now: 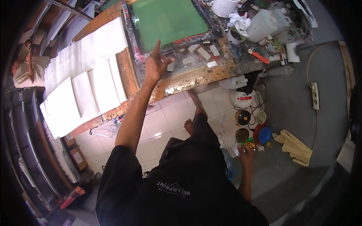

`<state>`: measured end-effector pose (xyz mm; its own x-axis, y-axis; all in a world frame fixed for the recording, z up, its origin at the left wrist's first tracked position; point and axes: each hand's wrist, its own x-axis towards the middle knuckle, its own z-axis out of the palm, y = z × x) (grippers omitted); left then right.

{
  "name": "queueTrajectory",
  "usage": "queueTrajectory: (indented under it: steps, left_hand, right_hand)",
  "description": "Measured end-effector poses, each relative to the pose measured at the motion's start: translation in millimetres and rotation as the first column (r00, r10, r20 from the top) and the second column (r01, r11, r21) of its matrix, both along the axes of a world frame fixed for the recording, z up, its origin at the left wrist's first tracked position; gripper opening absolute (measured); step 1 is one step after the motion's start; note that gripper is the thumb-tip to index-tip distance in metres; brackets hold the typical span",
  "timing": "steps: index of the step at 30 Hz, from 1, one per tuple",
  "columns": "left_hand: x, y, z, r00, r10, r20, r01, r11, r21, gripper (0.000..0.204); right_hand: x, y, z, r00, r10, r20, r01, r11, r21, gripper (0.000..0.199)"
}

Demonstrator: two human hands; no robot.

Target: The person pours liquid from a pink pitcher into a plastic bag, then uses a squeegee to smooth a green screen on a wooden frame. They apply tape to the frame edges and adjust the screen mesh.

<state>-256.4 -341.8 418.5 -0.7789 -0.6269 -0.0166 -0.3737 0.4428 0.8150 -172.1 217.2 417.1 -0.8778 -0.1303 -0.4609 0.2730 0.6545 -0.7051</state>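
Observation:
My left hand [155,67] is stretched over the worktable, index finger extended and thumb apart, holding nothing. Its fingertip is at the near left corner of a screen-printing frame with green mesh [169,24]; I cannot tell whether it touches. Beside the thumb, pale scraps and small blocks [204,53] lie along the table edge. My right hand [247,153] hangs low at my side with its fingers curled in; whatever they may hold is too small to make out. In the picture it appears beside tubs on the floor, apart from the table.
Overlapping white sheets [90,88] cover the table's left part. A red-handled tool [258,56], cloudy jerrycans [261,25] and a white bucket [225,6] crowd its right. Below stand a blue-lidded tub [264,135] and a yellowish cloth [295,147]. Another person [29,69] is at far left.

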Motion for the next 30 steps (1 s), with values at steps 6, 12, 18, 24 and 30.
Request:
queueTrajectory:
  steps: [6, 12, 18, 24, 30]
  left_hand:
    - [-3.0, 32.2, -41.9, 0.998, -0.043, -0.039, 0.035, 0.983, -0.179, 0.109]
    - [0.0, 78.6, -26.6, 0.960, 0.279, 0.020, -0.230, 0.829, -0.510, 0.107]
    - [87.2, 169.1, -63.2, 0.956, 0.283, -0.075, -0.292, 0.914, -0.281, 0.101]
    - [254.4, 388.7, -99.9, 0.944, -0.109, 0.311, -0.119, 0.766, 0.632, 0.068]
    - [260.3, 466.0, -123.8, 0.839, 0.426, 0.339, -0.513, 0.411, 0.754, 0.037]
  right_hand:
    - [43.6, 16.1, -16.8, 0.998, -0.036, 0.054, 0.038, 0.999, -0.027, 0.028]
    - [71.7, 29.3, -84.7, 1.000, 0.016, 0.027, -0.014, 0.997, -0.073, 0.027]
    - [76.8, 37.1, -119.4, 0.978, 0.203, -0.054, -0.204, 0.979, -0.014, 0.026]
    - [50.2, 10.8, -114.4, 0.784, 0.549, 0.290, -0.511, 0.836, -0.199, 0.037]
    - [-47.3, -6.8, -96.0, 0.374, 0.925, -0.067, -0.916, 0.358, -0.179, 0.013]
